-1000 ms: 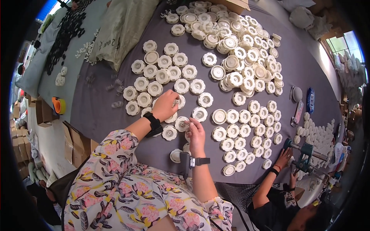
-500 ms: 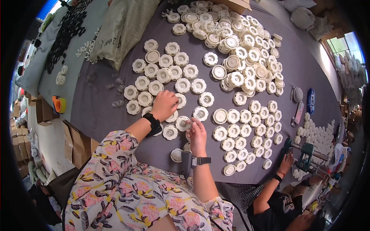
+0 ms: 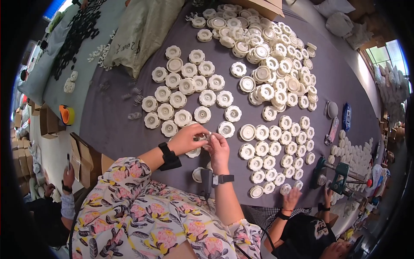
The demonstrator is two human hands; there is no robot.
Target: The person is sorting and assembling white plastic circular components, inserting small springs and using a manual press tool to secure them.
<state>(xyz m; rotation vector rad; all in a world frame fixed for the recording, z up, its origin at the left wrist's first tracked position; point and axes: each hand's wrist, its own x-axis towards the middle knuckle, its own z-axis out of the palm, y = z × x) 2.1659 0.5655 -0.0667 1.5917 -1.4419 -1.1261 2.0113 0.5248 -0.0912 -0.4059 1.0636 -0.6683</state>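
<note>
My left hand and my right hand meet just above the grey cloth, fingertips almost touching. Both are closed in a pinch around something small between them, too small and covered to name. Beneath and beside them lie white round scalloped plastic caps, partly hidden by my fingers. Beyond my left hand a loose group of these caps lies with their hollow, ringed sides up. One more cap sits close to my right wrist.
A heap of white caps fills the far right; rows of caps lie nearer. Loose wire springs and a sack are at left. A co-worker's hand reaches the rows near a green hand press.
My left hand has left the caps and come right and nearer to meet my right hand. The co-worker's hand has moved from the press to the cap rows. Another person's arm shows lower left.
</note>
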